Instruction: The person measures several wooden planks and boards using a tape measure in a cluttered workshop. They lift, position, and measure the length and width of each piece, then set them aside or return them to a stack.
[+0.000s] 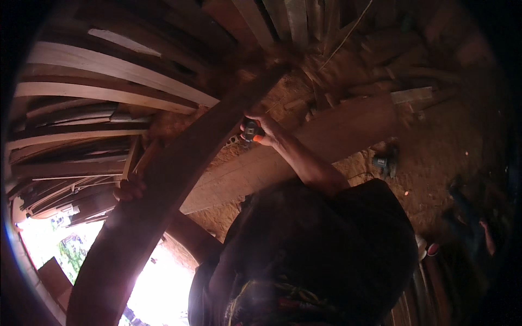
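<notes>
A long dark wooden plank (179, 157) runs slantwise from the lower left up toward the far middle. My left hand (130, 187) grips its left edge, fingers curled over the wood, while my left forearm passes underneath. At the plank's right edge, my right hand (262, 130) is closed around a small black and orange tape measure (251, 131). No drawn-out blade can be made out in this dim light. Below the plank lies a wide, paler board (337, 133) on the sawdust-covered ground.
Stacks of long boards (109, 64) fill the left side, with more timber (296, 22) at the far end. A power tool (383, 162) sits on the ground to the right. Another person's arm (488, 239) shows at the far right. Bright light enters at lower left.
</notes>
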Available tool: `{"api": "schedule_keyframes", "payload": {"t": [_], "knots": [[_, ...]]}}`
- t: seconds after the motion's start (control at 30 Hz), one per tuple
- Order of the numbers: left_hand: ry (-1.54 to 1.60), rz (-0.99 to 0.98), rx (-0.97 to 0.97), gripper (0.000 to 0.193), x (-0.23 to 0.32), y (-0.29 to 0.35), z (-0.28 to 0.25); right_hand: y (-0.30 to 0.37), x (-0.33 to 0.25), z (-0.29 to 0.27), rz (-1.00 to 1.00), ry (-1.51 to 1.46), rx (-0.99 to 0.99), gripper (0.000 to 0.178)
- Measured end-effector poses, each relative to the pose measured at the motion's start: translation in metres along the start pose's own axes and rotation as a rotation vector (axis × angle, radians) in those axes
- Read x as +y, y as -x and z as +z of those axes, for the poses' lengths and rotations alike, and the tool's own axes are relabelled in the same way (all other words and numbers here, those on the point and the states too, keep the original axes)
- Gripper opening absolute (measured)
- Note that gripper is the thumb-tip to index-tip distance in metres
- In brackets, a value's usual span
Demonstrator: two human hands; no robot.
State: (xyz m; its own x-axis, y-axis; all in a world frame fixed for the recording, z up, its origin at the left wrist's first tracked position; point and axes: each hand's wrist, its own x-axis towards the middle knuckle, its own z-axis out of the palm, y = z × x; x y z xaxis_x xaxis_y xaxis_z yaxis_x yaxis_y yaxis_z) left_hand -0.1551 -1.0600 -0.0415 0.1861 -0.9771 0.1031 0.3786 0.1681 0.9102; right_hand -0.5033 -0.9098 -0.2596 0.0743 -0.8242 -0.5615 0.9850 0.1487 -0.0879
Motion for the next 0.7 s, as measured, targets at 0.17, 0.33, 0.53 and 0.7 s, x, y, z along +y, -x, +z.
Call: {"api": "schedule_keyframes", "payload": {"t": [0.17,0.33,0.53,0.7], "knots": [[-0.007,-0.007,0.035,0.031,0.017,0.018,-0.035,0.021,0.02,-0.001,-0.009,0.035,-0.127,0.027],[-0.029,-0.044,0.064,0.034,0.019,0.032,-0.073,0.047,0.045,0.007,-0.019,0.138,-0.069,0.025],[-0.017,-0.138,0.1,0.038,0.01,0.043,-0.125,0.084,0.064,0.03,-0.047,0.315,0.096,0.027],[-0.002,-0.259,0.122,0.041,-0.016,0.04,-0.171,0.11,0.088,0.064,-0.31,0.464,0.19,0.03]]}}
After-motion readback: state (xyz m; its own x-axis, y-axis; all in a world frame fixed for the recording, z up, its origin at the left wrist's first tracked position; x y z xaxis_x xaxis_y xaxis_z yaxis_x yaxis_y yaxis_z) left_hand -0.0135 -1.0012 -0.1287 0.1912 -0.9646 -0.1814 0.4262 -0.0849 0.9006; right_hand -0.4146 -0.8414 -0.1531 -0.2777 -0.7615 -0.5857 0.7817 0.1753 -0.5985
